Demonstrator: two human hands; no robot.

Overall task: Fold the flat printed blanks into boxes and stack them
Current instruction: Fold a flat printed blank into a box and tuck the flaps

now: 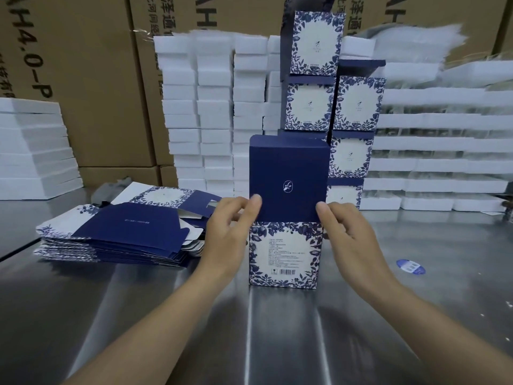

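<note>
With left hand (224,232) and right hand (349,234) each pinching one side of the blue lid flap (286,173) on the box (283,254) standing on the surface (277,334) beside the flat blanks (125,234), fold both sides down together, tuck gently, then set it on the stack (352,107) behind.

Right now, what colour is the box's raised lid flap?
Solid navy lid flap with a small white emblem; head view.

Steel table (111,315) open front and right; blank stack (125,237) blocks left, upright box (283,254) centre (box stack (311,107) behind).
</note>
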